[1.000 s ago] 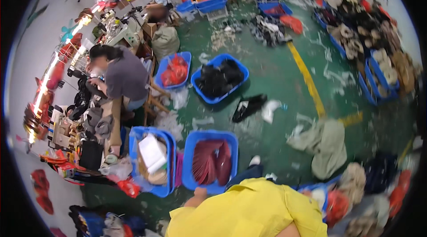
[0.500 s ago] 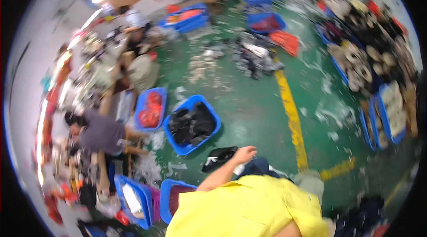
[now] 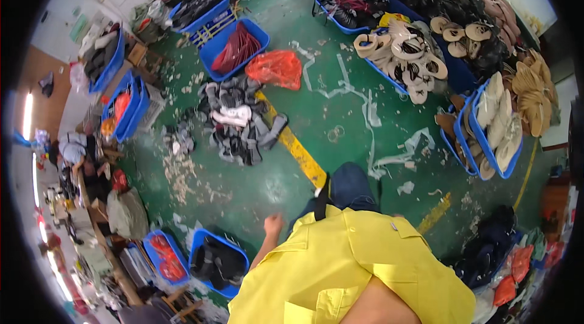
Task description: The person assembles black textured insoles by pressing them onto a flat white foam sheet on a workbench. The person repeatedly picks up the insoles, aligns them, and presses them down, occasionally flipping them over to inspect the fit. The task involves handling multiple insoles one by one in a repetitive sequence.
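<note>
My left hand (image 3: pixel 274 224) hangs low at my left side over the green floor. Its fingers look loosely curled, and no object shows in them. The nearest thing is a blue tub (image 3: pixel 201 239) of black pieces, just below and left of the hand and apart from it. My right hand is out of sight. Ahead on the floor lies a loose pile of grey and black shoe-like pieces (image 3: pixel 243 135) with a white piece on top.
A yellow floor line (image 3: pixel 298 153) runs past the pile. Beyond lie a red plastic bag (image 3: pixel 277 69) and a blue tub (image 3: pixel 260 31) of maroon pieces. Tubs of beige shoe parts (image 3: pixel 413 50) crowd the right. Worktables and a seated person (image 3: pixel 74 149) are at left. Plastic strips (image 3: pixel 368 108) litter the floor.
My view has swung to the right. The tubs by the left worktable have shifted down-left in view, and the right-hand shoe parts appear nearer. My left hand has moved to my left side.
</note>
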Motion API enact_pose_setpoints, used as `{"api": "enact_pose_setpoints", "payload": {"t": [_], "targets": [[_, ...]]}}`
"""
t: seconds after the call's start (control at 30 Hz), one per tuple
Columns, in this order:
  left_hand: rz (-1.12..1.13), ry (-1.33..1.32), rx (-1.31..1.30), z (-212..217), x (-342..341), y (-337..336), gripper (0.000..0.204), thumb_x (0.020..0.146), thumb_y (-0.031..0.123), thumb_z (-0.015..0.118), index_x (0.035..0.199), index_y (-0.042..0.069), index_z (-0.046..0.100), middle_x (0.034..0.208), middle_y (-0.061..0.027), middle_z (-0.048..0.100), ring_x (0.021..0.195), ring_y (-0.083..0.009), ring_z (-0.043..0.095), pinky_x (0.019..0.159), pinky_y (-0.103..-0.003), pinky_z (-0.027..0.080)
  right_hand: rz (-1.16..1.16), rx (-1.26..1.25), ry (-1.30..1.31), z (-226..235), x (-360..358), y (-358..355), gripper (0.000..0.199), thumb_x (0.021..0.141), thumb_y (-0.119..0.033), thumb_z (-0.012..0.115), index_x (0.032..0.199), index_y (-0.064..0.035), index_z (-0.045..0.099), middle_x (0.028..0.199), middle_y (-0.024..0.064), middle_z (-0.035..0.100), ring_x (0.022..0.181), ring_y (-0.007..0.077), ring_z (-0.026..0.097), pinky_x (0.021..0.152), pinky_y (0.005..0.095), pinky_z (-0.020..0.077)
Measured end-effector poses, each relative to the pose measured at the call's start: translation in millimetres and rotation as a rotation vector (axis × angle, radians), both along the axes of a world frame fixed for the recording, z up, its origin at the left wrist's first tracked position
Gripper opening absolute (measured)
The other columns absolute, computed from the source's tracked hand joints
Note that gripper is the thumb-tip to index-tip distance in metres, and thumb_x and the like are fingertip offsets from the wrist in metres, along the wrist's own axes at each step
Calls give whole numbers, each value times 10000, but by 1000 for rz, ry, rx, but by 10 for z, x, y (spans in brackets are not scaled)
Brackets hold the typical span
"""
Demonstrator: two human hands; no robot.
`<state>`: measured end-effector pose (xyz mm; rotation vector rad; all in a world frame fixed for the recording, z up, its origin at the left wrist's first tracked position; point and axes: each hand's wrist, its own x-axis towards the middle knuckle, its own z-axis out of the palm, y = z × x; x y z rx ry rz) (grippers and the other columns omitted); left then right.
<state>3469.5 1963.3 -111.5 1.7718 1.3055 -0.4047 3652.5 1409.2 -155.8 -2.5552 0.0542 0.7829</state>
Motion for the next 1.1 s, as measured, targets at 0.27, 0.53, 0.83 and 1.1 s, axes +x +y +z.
{"api": "enact_pose_setpoints", "payload": {"t": [0.27,0.53,0.83,1.1], "targets": [[379,-741,-100,1090,5336,2081,400,925,302,642,1209,21,651,955,-113,728,770,-159,677,731,-306,533,119,-210,311,0,3208,1464,303,828,-332,598,765,-47,679,767,186,672,728,354,662,670,447,509],[-173,-261,31,578,7095,3348,419,862,357,679,1144,46,687,1010,-170,726,959,-282,706,809,-369,536,-157,616,-350,1158,9792,5359,257,917,-204,578,701,-65,567,639,-1,563,586,98,529,524,276,405],[383,-226,-165,145,9438,5908,336,869,255,673,1077,-6,700,906,-137,726,762,-201,690,712,-362,555,176,391,-266,985,12185,7710,257,864,-271,595,913,-36,687,793,184,669,737,343,669,679,443,520],[504,-597,17,711,13591,8828,333,916,202,656,1172,-12,661,915,-69,708,776,-127,662,669,-254,520,414,-310,349,-169,13612,8486,245,865,-262,591,884,-48,710,874,160,687,840,358,664,751,466,525]]}}
